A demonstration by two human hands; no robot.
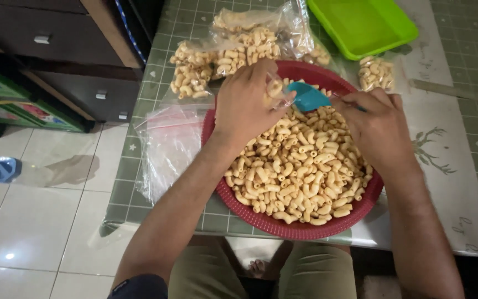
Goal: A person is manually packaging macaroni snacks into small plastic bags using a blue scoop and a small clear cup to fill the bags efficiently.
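Macaroni snacks (297,171) heap in the red round basket (283,224) directly below both hands. Left hand (244,102) pinches a small clear bag (276,88) open at the basket's far edge. Right hand (374,130), just right of it, grips a teal scoop (308,97) whose long axis points left into the bag's mouth.

It looked like a home. A table (460,182) wore a green squared cloth, beside white floor tiles (40,221), a dark wooden drawer cabinet (56,39) and colourful boxes (12,105).

Clear filled bags (233,50) above basket – small one (375,73) right – empty stack (170,144) left
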